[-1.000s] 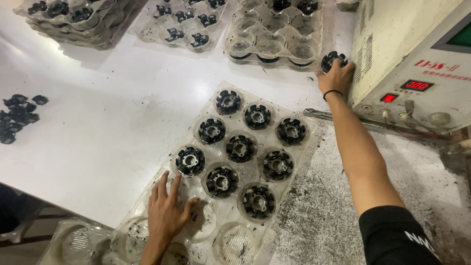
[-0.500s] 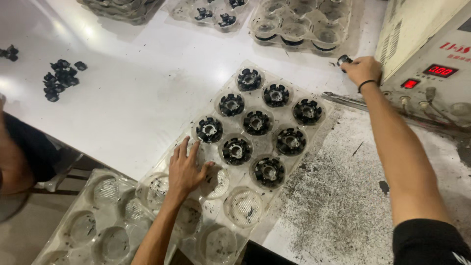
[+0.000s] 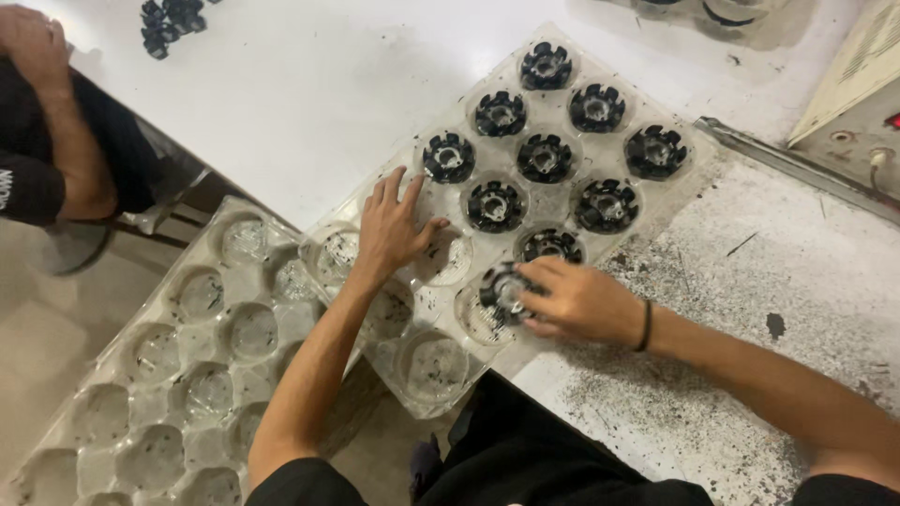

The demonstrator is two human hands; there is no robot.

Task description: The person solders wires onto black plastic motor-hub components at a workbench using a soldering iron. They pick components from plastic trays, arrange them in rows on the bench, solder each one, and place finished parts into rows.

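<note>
We keep our left hand (image 3: 392,228) spread flat, holding nothing, pressing the clear tray (image 3: 427,370) so it stays put on the white table (image 3: 309,103). Our right hand (image 3: 572,300) pinches a black ring part (image 3: 502,289) over an empty pocket; best to lower it level until it seats like its neighbours.

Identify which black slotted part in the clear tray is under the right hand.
The black slotted part at the near end of the tray, under the right hand fingers; the other eight sit untouched farther up.
</note>
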